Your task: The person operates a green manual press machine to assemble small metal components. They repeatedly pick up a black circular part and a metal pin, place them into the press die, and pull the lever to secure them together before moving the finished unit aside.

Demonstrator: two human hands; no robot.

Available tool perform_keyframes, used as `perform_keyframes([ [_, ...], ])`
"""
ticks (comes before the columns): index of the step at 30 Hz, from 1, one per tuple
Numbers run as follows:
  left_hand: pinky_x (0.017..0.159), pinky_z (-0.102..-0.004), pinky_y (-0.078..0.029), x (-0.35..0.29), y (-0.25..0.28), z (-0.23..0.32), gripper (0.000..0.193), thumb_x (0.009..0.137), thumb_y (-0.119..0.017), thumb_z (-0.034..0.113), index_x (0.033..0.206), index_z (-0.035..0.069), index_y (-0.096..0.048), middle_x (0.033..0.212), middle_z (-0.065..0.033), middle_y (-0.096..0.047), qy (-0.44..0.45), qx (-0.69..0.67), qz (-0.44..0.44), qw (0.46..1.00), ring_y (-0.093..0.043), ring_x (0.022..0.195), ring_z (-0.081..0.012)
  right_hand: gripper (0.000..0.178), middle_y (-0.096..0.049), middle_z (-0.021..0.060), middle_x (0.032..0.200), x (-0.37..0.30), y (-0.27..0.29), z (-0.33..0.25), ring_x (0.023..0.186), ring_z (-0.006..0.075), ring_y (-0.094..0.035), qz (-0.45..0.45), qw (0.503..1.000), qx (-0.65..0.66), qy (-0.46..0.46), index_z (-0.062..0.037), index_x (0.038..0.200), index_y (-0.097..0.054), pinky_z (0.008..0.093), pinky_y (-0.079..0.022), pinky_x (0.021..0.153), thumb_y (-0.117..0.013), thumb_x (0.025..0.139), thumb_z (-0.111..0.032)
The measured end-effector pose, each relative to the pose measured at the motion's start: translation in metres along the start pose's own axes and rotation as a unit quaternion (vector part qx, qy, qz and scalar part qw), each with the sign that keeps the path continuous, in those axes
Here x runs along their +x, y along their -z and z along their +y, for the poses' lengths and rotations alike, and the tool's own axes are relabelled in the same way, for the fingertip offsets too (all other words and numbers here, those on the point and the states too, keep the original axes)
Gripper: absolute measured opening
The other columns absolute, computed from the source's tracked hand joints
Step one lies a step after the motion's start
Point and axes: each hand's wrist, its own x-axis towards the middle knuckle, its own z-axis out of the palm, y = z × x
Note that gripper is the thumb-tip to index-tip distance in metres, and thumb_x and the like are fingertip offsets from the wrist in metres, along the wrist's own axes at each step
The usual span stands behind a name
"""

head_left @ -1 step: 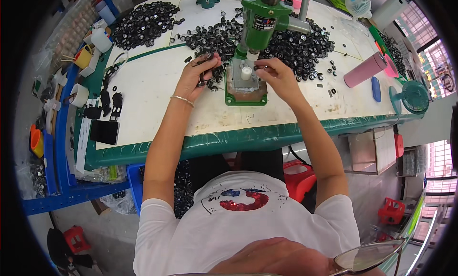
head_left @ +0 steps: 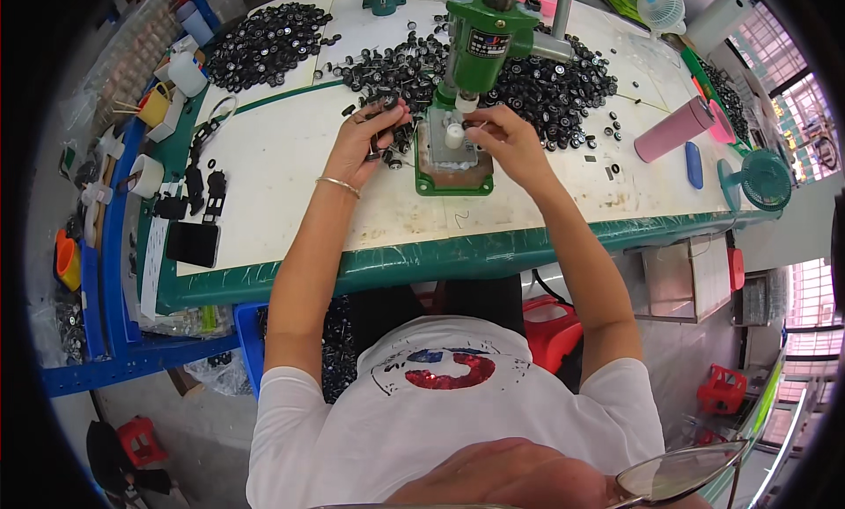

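Observation:
A green bench press (head_left: 482,56) stands at the far middle of the table. Its white tip hangs above a white cylindrical post (head_left: 454,136) on the grey fixture plate (head_left: 437,157). Left of the plate, my left hand (head_left: 368,135) is closed around several small black wheels (head_left: 382,101), partly hidden by the fingers. My right hand (head_left: 509,139) is just right of the white post, thumb and forefinger pinched on a small dark wheel (head_left: 471,124), mostly covered by the fingertips. Behind the press lie heaps of black wheels (head_left: 554,91), some with thin metal axles.
Another heap of black wheels (head_left: 268,47) lies at the far left. A phone (head_left: 193,244) and black plastic parts (head_left: 205,188) are at the table's left edge. To the right are a pink tumbler (head_left: 673,131), a blue case (head_left: 694,164) and a green fan (head_left: 762,179).
My right hand has moved slightly left, bringing its fingertips closer to the white post. My left hand has barely shifted.

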Motion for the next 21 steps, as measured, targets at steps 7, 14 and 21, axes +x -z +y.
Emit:
perform_keyframes([
  [7,0.054,-0.02,-0.041,-0.01,-0.029,0.001,0.019,0.074,-0.079,0.007,0.088,0.002,-0.067,0.086,-0.0077,-0.069,-0.011,0.095,0.049,0.994,-0.065,0.072,-0.0118,0.026,-0.056,0.0034,0.096,0.004,-0.015,0.006,0.078,0.0114,-0.056,-0.025,0.997,0.044,-0.052,-0.0055,0.104,-0.07,0.0265,-0.048,0.075,-0.071,0.081,-0.016],
  [14,0.067,-0.0242,-0.048,-0.009,-0.05,-0.009,0.029,0.064,-0.085,0.009,0.085,0.002,-0.065,0.079,-0.0015,-0.064,-0.07,0.206,0.051,0.975,-0.062,0.074,-0.0118,0.037,-0.058,0.0024,0.098,0.0,-0.011,0.004,0.075,0.0096,-0.057,-0.018,0.989,0.105,-0.1,-0.0038,0.116,-0.063,0.0251,-0.048,0.072,-0.07,0.082,-0.016],
  [21,0.069,-0.0244,-0.048,-0.002,-0.062,-0.015,0.026,0.066,-0.083,0.011,0.087,0.003,-0.07,0.083,-0.0026,-0.069,-0.053,0.251,0.041,0.966,-0.06,0.074,-0.0101,0.034,-0.063,0.0014,0.094,0.014,0.042,0.001,0.071,0.006,-0.056,0.106,0.975,0.174,-0.084,-0.0033,0.12,-0.06,0.0207,-0.043,0.063,-0.063,0.088,-0.016],
])
